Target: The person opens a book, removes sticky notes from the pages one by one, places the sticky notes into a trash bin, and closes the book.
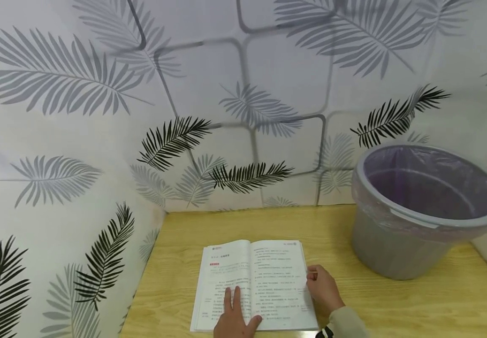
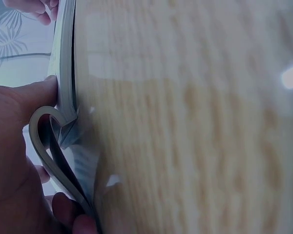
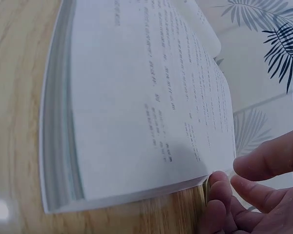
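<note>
An open book (image 1: 279, 286) with printed pages lies on the wooden table. My left hand (image 1: 234, 323) rests on its lower part, two straight fingers on the left page and the thumb across by the gutter. In the left wrist view the thumb of my left hand (image 2: 14, 126) presses near the spine, where the lower page edges (image 2: 44, 146) bow into a loop. At the book's right edge, my right hand (image 1: 323, 287) has its fingers bent. The right wrist view shows fingertips of my right hand (image 3: 254, 190) holding the outer edge of the right page (image 3: 132, 112).
A large grey bin (image 1: 395, 249) with a translucent purplish liner stands on the table (image 1: 243, 223), to the right beyond my right hand. Behind the table rises a wall (image 1: 209, 84) covered in leaf patterns.
</note>
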`<action>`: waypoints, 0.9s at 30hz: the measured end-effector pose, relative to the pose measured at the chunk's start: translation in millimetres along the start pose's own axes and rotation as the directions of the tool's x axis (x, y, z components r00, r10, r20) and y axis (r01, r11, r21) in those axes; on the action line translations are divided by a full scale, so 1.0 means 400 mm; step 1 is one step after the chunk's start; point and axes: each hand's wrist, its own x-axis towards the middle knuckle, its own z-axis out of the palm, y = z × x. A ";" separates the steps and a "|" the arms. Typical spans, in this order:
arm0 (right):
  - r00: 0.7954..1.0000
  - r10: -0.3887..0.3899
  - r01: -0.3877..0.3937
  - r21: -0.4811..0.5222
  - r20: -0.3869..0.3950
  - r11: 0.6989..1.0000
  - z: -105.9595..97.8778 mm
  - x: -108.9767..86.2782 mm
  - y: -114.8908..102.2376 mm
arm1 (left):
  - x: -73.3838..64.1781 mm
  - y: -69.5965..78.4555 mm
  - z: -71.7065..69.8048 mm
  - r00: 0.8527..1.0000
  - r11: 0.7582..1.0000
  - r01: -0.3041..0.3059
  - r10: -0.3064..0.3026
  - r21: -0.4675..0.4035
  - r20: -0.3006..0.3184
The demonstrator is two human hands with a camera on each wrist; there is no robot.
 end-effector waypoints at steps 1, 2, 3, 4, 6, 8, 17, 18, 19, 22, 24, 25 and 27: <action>1.000 0.015 -0.016 0.013 0.005 1.000 0.001 0.001 -0.001 | 0.000 0.000 -0.001 1.000 1.000 0.003 -0.003 -0.005 0.003; 0.999 0.031 -0.031 0.026 0.011 0.999 0.002 0.002 -0.002 | -0.001 -0.001 -0.002 1.000 1.000 0.005 -0.005 -0.006 0.006; 0.999 0.049 -0.049 0.038 0.016 0.998 0.003 0.003 -0.003 | -0.001 -0.001 -0.002 1.000 1.000 0.008 -0.008 -0.007 0.009; 0.998 0.067 -0.068 0.049 0.020 0.996 0.004 0.004 -0.005 | -0.001 -0.001 -0.002 1.000 1.000 0.010 -0.010 -0.009 0.012; 0.995 0.093 -0.094 0.057 0.021 0.994 0.007 0.006 -0.007 | 0.001 -0.001 -0.002 1.000 1.000 0.014 -0.014 -0.011 0.012; 0.994 0.106 -0.107 0.068 0.021 0.992 0.010 0.009 -0.008 | 0.000 -0.002 -0.002 1.000 1.000 0.019 -0.019 -0.004 0.010; 0.992 0.120 -0.123 0.084 0.041 0.989 0.008 0.018 -0.006 | -0.004 -0.002 -0.006 1.000 1.000 0.014 -0.014 -0.017 0.003; 0.991 0.124 -0.127 0.084 0.040 0.988 0.008 0.020 -0.006 | -0.004 -0.001 -0.007 1.000 1.000 0.012 -0.012 -0.021 0.003; 0.992 0.120 -0.123 0.081 0.039 0.989 0.009 0.021 -0.006 | -0.005 0.000 -0.008 1.000 1.000 0.008 -0.008 -0.024 0.002; 0.996 0.085 -0.085 0.032 0.011 0.996 0.013 0.017 -0.008 | -0.007 0.001 -0.012 1.000 1.000 0.001 -0.001 -0.031 -0.003; 0.998 0.055 -0.056 -0.046 -0.017 0.997 0.019 0.008 -0.013 | -0.007 0.002 -0.012 1.000 0.999 -0.004 0.004 -0.033 -0.004; 0.999 0.034 -0.037 -0.098 -0.034 0.994 0.023 0.001 -0.018 | -0.007 0.002 -0.011 1.000 0.999 -0.006 0.006 -0.034 -0.004; 0.998 -0.004 -0.011 -0.216 -0.070 0.976 0.033 -0.015 -0.028 | -0.007 0.002 -0.009 1.000 0.999 -0.009 0.009 -0.035 0.000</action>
